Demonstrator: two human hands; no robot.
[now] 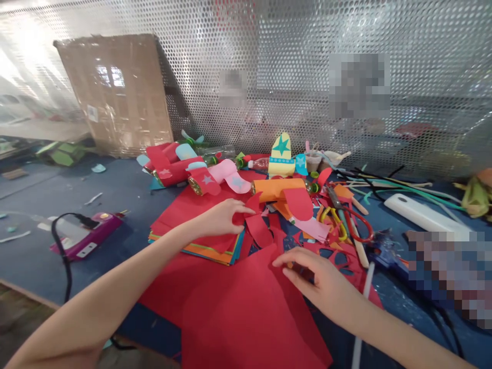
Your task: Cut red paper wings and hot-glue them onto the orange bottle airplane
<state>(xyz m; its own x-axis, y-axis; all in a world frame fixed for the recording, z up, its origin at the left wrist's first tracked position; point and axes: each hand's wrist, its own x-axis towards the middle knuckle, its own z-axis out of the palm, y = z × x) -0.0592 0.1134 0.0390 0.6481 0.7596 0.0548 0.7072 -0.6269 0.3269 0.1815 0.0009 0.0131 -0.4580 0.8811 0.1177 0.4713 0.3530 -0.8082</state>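
My left hand (pixel 222 218) reaches forward over a stack of coloured foam sheets (pixel 207 246), its fingers curled and pinching a red cut-out piece (pixel 251 212). My right hand (pixel 317 282) rests on a large red sheet (pixel 238 302) near its upper edge, fingertips drawn together on the sheet's corner. Red offcuts (pixel 269 230) lie between the two hands.
Finished paper-covered bottle planes (pixel 180 169), an orange roll (pixel 277 188) and a yellow rocket shape (pixel 281 156) stand behind. Scissors with red handles (pixel 355 223), a glue gun (pixel 384 253), pipe cleaners (pixel 384 187) and a white bar (pixel 423 215) lie right. A purple device (pixel 86 238) with a black cable sits left; a cardboard box (pixel 115 92) leans on mesh.
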